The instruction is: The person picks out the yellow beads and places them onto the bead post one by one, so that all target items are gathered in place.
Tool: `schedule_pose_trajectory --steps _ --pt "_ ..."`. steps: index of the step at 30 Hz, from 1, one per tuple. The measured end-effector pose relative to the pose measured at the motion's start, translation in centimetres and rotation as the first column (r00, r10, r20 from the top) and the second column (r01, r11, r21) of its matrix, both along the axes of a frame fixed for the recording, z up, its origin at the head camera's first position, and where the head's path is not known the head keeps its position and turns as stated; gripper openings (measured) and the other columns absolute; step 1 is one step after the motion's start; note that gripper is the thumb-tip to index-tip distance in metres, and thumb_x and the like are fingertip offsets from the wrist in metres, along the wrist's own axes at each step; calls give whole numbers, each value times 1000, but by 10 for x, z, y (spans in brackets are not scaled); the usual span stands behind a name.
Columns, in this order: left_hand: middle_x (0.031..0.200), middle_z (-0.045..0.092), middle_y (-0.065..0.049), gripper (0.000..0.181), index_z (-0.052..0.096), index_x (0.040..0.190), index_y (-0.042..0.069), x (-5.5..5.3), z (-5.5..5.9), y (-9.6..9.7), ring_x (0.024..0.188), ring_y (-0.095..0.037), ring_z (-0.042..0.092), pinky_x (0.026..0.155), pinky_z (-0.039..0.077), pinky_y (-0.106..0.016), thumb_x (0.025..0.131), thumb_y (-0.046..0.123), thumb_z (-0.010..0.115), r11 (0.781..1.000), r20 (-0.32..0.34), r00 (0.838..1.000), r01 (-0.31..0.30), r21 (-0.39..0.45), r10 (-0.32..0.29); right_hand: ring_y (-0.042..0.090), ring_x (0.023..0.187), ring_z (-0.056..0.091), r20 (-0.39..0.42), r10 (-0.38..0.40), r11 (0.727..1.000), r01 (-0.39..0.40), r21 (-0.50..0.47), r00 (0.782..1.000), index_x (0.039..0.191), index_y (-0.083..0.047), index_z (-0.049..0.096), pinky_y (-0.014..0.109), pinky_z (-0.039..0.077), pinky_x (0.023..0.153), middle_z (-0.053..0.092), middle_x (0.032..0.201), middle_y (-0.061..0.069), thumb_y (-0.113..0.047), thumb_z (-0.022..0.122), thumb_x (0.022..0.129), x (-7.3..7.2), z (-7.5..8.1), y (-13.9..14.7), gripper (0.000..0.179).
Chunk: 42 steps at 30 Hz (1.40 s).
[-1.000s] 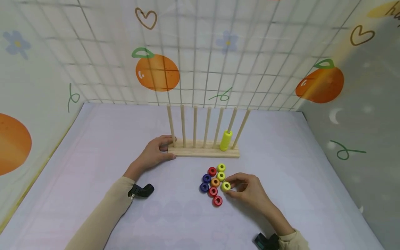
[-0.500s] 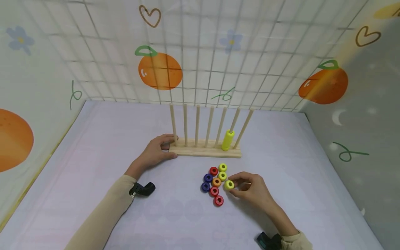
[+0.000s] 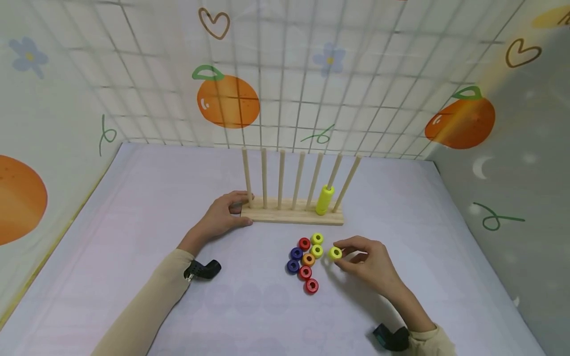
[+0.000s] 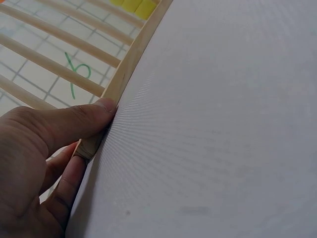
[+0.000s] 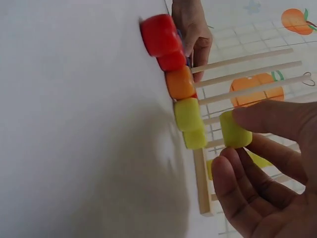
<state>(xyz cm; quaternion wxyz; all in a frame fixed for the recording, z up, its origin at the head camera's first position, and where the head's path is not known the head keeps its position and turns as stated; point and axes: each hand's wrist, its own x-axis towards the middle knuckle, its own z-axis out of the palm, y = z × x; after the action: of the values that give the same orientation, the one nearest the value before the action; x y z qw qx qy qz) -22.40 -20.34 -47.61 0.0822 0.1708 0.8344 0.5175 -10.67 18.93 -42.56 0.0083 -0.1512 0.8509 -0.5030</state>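
A pale wooden rack with several upright pegs stands at mid-table. My left hand grips its left end, the thumb on the front edge, as the left wrist view also shows. Yellow beads are stacked on the second peg from the right. Between thumb and fingers my right hand pinches a yellow bead; in the right wrist view this bead is lifted off the table. Left of that hand lie loose beads: two yellow, an orange bead, red ones and two blue ones.
The white tabletop runs back to a wire grid behind a printed sheet with oranges. A black wrist camera sits on the left wrist, another camera on the right.
My right hand has moved right and slightly away from me with the yellow bead, apart from the loose beads. The left hand keeps its grip on the rack.
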Motion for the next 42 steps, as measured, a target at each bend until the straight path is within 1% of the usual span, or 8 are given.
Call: schedule_pose_trajectory --steps 7,12,16,21,27,31,40,42 --pt "149 45 -6 64 60 137 5 1 3 0 118 -34 61 96 54 -38 79 12 86 1000 -1 1000 -3 8 3 19 85 69 -44 -11 1000 11 -3 999 108 -10 76 29 61 65 73 100 1 -2 85 78 -5 13 5 32" --pt "149 45 -6 65 59 137 2 1 1 1 118 -33 62 95 54 -35 79 11 87 1000 19 1000 1 23 -1 18 86 69 -85 -3 1000 2 -21 996 108 -9 76 30 61 65 72 100 1 1 84 78 -9 22 8 32" --pt "149 45 -6 65 59 137 2 2 -1 0 117 -34 62 95 54 -35 79 10 86 999 24 1000 -6 32 5 18 89 68 -93 14 998 -20 -56 996 109 -9 75 31 61 67 72 101 2 2 83 79 -14 26 7 33" --pt "149 45 -6 65 59 137 3 4 0 1 117 -33 62 95 54 -35 79 11 86 1000 27 1000 6 25 -7 17 90 67 -103 17 998 -24 -63 995 109 -9 76 31 61 68 72 102 3 2 83 79 -17 31 5 33" --pt "150 44 -4 66 59 139 6 4 3 -1 116 -34 63 94 55 -37 80 15 86 1000 10 1000 -5 3 5 18 90 66 -169 28 997 -38 -61 985 111 -5 75 27 61 68 72 103 6 3 82 80 -22 46 3 33" --pt "149 45 -5 66 59 138 6 1 2 0 115 -35 63 94 55 -40 79 16 87 1000 2 1000 -1 -6 1 18 90 66 -209 26 996 -43 -77 978 111 -5 75 26 61 69 72 103 7 5 81 79 -26 55 6 33" --pt "149 45 -5 65 59 138 4 0 0 -1 115 -34 63 94 55 -38 80 13 86 1000 3 1000 10 13 -10 16 91 65 -258 17 995 -41 -90 966 112 -3 74 25 60 69 71 104 8 8 81 78 -30 66 5 37" --pt "149 45 -5 65 59 138 3 0 0 -1 115 -34 63 95 55 -38 80 13 86 1000 4 1000 13 17 -13 18 90 65 -271 17 996 -40 -82 962 111 1 74 24 60 68 71 103 12 12 80 77 -27 76 0 36"
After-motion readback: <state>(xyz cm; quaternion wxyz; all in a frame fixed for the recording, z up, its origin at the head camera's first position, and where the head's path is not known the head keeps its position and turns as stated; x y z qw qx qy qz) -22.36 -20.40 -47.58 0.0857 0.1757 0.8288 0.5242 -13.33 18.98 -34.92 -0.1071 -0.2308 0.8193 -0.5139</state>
